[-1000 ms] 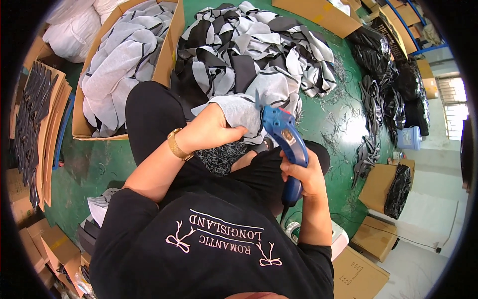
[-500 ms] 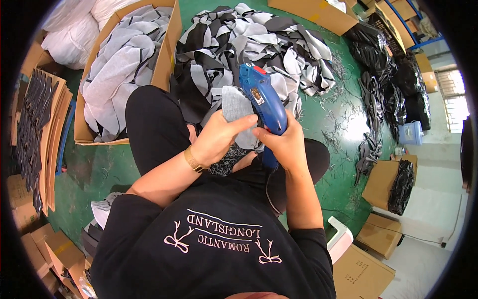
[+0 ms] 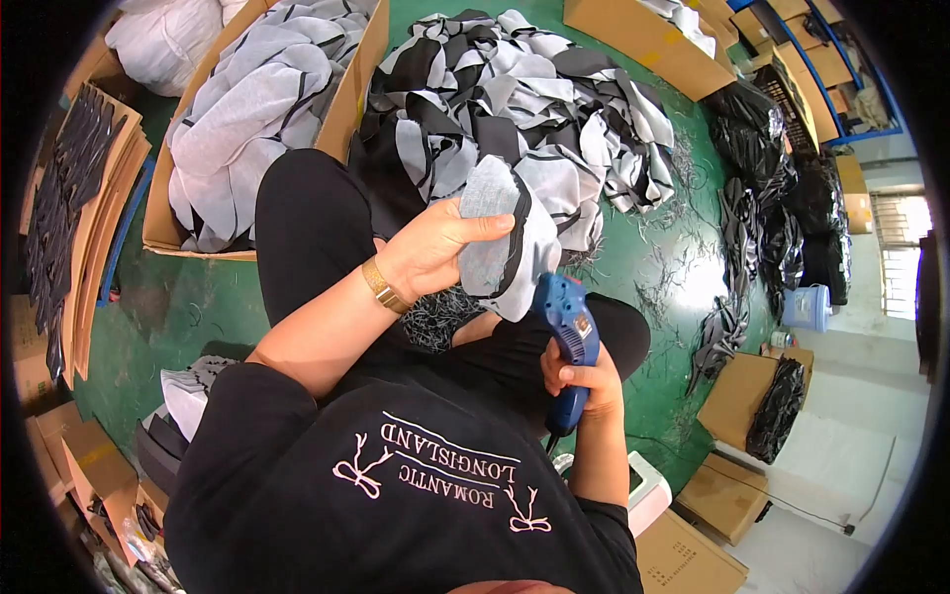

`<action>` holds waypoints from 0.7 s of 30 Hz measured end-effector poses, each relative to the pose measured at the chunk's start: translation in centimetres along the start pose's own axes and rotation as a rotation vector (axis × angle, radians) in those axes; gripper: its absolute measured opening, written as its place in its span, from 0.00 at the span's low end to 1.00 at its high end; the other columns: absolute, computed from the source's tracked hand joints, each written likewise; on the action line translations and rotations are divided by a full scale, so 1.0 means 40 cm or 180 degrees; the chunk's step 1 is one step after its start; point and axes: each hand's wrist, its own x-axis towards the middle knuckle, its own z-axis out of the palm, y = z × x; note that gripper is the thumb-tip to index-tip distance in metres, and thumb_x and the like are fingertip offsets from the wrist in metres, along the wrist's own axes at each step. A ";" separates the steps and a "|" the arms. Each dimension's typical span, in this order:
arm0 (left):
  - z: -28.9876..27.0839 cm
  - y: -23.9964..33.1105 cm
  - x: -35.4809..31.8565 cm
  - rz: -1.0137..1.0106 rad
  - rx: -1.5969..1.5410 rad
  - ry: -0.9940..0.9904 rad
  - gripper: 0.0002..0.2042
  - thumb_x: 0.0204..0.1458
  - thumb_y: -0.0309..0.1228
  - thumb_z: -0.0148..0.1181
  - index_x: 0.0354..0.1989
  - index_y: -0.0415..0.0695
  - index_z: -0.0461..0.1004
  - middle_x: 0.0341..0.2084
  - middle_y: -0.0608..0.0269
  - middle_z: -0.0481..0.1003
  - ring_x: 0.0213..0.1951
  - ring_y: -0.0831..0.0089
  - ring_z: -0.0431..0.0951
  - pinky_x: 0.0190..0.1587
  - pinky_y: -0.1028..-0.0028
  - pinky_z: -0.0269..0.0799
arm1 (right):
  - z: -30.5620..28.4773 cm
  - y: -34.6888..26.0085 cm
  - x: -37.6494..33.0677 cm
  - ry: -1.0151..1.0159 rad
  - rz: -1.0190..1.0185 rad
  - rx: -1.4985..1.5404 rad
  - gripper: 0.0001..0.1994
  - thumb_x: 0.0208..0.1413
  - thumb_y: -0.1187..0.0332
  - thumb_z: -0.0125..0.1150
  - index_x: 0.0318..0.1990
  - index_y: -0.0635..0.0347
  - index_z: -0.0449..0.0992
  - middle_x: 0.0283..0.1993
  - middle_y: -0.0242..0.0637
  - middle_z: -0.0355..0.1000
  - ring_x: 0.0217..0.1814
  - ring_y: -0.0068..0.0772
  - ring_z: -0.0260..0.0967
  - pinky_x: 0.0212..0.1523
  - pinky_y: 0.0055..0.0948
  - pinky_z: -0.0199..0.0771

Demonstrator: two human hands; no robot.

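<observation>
Left forearm (image 3: pixel 322 332): angled up and right from lower left of centre. Left hand (image 3: pixel 435 247): just left of frame centre, thumb (image 3: pixel 487 229) straight and pointing right, pinch grip. Right forearm (image 3: pixel 601 455): near vertical, right of lower centre. Right hand (image 3: pixel 594 385): lower right of centre, fingers (image 3: pixel 552 368) curled in a wrap grip.

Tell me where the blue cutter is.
In the head view, the cutter is right of centre, in the right hand, its head beside the held fabric.
</observation>
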 end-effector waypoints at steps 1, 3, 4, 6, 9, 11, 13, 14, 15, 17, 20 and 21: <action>-0.001 0.001 0.001 -0.0005 -0.0008 -0.0002 0.13 0.54 0.25 0.58 0.48 0.39 0.71 0.42 0.62 0.76 0.45 0.71 0.76 0.50 0.68 0.72 | 0.000 0.004 -0.005 0.0005 0.0146 -0.0048 0.19 0.29 0.69 0.69 0.30 0.66 0.67 0.17 0.36 0.60 0.17 0.30 0.58 0.17 0.26 0.60; -0.002 0.002 0.001 -0.0112 -0.0151 -0.0013 0.14 0.54 0.25 0.58 0.49 0.39 0.71 0.42 0.62 0.76 0.45 0.70 0.76 0.50 0.67 0.72 | -0.004 0.012 -0.009 0.0019 0.0323 -0.0150 0.19 0.28 0.70 0.69 0.30 0.67 0.68 0.17 0.37 0.61 0.17 0.31 0.60 0.17 0.25 0.61; -0.001 0.001 0.002 -0.0117 -0.0148 -0.0012 0.14 0.54 0.25 0.58 0.49 0.39 0.71 0.42 0.62 0.76 0.45 0.70 0.76 0.50 0.67 0.72 | -0.006 0.013 -0.009 0.0019 0.0321 -0.0144 0.19 0.28 0.70 0.69 0.30 0.67 0.68 0.17 0.37 0.61 0.17 0.31 0.60 0.17 0.25 0.61; 0.001 -0.001 0.002 -0.0236 -0.0208 -0.0013 0.14 0.54 0.25 0.58 0.49 0.39 0.71 0.43 0.62 0.76 0.45 0.70 0.77 0.50 0.68 0.72 | -0.008 0.015 -0.009 -0.0047 0.0403 -0.0170 0.19 0.27 0.72 0.69 0.31 0.67 0.68 0.18 0.37 0.62 0.17 0.31 0.60 0.18 0.26 0.62; 0.015 0.001 -0.005 -0.0313 -0.0105 0.0048 0.14 0.53 0.25 0.58 0.49 0.40 0.71 0.43 0.62 0.76 0.44 0.70 0.77 0.50 0.67 0.72 | -0.009 0.019 -0.006 -0.0057 0.0449 -0.0176 0.19 0.27 0.73 0.69 0.31 0.68 0.68 0.18 0.36 0.62 0.17 0.31 0.60 0.18 0.26 0.63; 0.011 -0.004 -0.005 -0.0303 -0.0025 0.0061 0.14 0.53 0.25 0.59 0.49 0.40 0.71 0.43 0.62 0.76 0.44 0.70 0.77 0.50 0.67 0.72 | -0.007 0.023 -0.004 -0.0076 0.0453 -0.0121 0.19 0.27 0.73 0.69 0.31 0.68 0.68 0.18 0.36 0.62 0.17 0.31 0.60 0.18 0.26 0.63; 0.012 -0.006 -0.005 -0.0294 0.0054 0.0073 0.15 0.53 0.24 0.59 0.49 0.40 0.71 0.43 0.62 0.76 0.44 0.70 0.77 0.49 0.67 0.72 | -0.004 0.028 -0.002 -0.0094 0.0457 -0.0067 0.19 0.27 0.73 0.69 0.31 0.68 0.68 0.18 0.35 0.62 0.17 0.31 0.60 0.18 0.26 0.64; 0.016 -0.006 -0.006 -0.0274 0.0049 0.0030 0.13 0.52 0.25 0.60 0.47 0.41 0.72 0.41 0.63 0.76 0.43 0.72 0.77 0.47 0.69 0.72 | -0.003 0.031 -0.001 -0.0107 0.0447 0.0000 0.19 0.27 0.73 0.68 0.31 0.68 0.68 0.18 0.35 0.62 0.18 0.30 0.60 0.18 0.26 0.63; 0.018 -0.006 -0.006 -0.0254 0.0045 -0.0013 0.12 0.52 0.25 0.60 0.45 0.41 0.73 0.39 0.65 0.77 0.41 0.74 0.77 0.45 0.71 0.73 | -0.002 0.033 0.000 -0.0121 0.0436 0.0066 0.19 0.27 0.73 0.68 0.31 0.68 0.68 0.18 0.35 0.61 0.18 0.30 0.60 0.18 0.26 0.63; 0.015 -0.006 -0.008 -0.0241 0.0023 -0.0065 0.12 0.52 0.25 0.60 0.45 0.41 0.73 0.39 0.65 0.77 0.41 0.74 0.77 0.45 0.71 0.73 | 0.003 0.041 0.001 -0.0146 0.0421 0.0141 0.19 0.28 0.73 0.68 0.31 0.67 0.68 0.18 0.34 0.61 0.18 0.30 0.60 0.17 0.26 0.63; 0.017 -0.005 -0.011 -0.0200 0.0045 -0.0111 0.13 0.52 0.25 0.60 0.46 0.41 0.72 0.39 0.65 0.77 0.41 0.74 0.77 0.45 0.70 0.73 | -0.002 0.046 0.003 -0.0262 0.0416 0.0268 0.18 0.30 0.72 0.67 0.32 0.67 0.69 0.19 0.35 0.63 0.18 0.30 0.62 0.19 0.26 0.64; 0.019 -0.004 -0.012 -0.0170 0.0089 -0.0103 0.13 0.52 0.25 0.60 0.47 0.41 0.72 0.39 0.66 0.77 0.41 0.74 0.77 0.45 0.70 0.73 | -0.004 0.046 0.003 -0.0353 0.0427 0.0321 0.17 0.32 0.72 0.67 0.33 0.67 0.70 0.21 0.37 0.65 0.19 0.32 0.64 0.22 0.27 0.65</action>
